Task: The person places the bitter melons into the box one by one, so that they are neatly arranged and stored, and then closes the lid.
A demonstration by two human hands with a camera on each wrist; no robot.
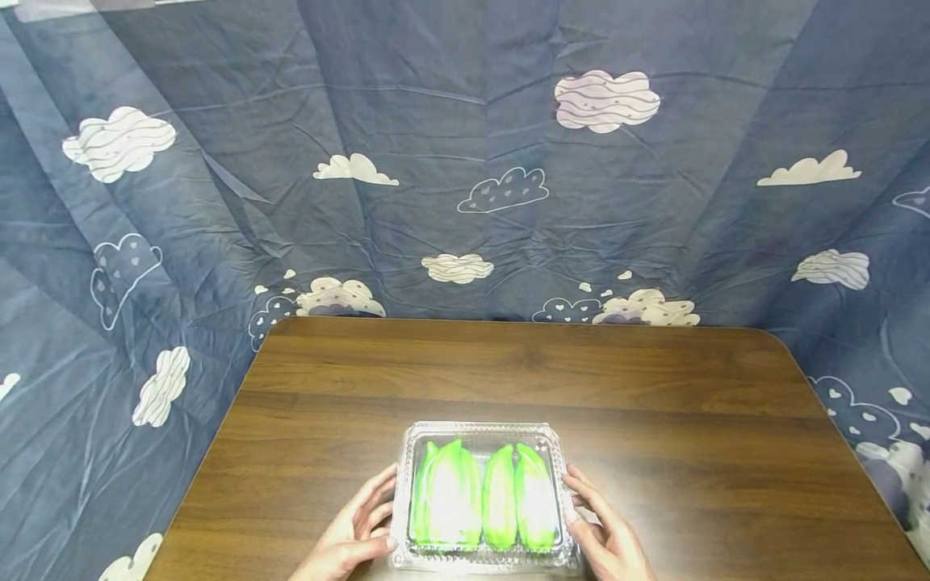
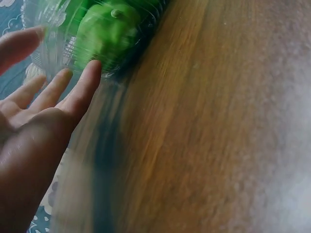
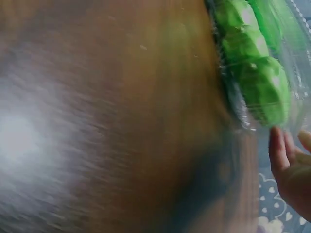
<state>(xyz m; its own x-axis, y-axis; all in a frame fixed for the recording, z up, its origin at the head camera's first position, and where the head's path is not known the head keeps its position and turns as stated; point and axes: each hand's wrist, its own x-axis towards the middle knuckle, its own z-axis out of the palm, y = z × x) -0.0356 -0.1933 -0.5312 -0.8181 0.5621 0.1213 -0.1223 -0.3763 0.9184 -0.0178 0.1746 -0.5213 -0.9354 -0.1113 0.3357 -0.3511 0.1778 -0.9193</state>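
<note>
A clear plastic clamshell box (image 1: 475, 562) lies lid-side up at the near edge of the wooden table. Through its lid show several long, pointed green pieces (image 1: 500, 496), fruit- or vegetable-like, lumpy in the left wrist view; glare hides their exact kind. My left hand (image 1: 356, 528) touches the box's left side, thumb at the near corner, fingers (image 2: 87, 85) fairly straight. Against the right side rests my right hand (image 1: 610, 532), its fingers (image 3: 278, 150) extended to the box wall. Whether the box is slightly raised I cannot tell.
The brown wood-grain table (image 1: 508, 371) stretches away beyond the box and to both sides. Dark blue cloth (image 1: 436, 121) with white cloud prints hangs behind the table and at its sides.
</note>
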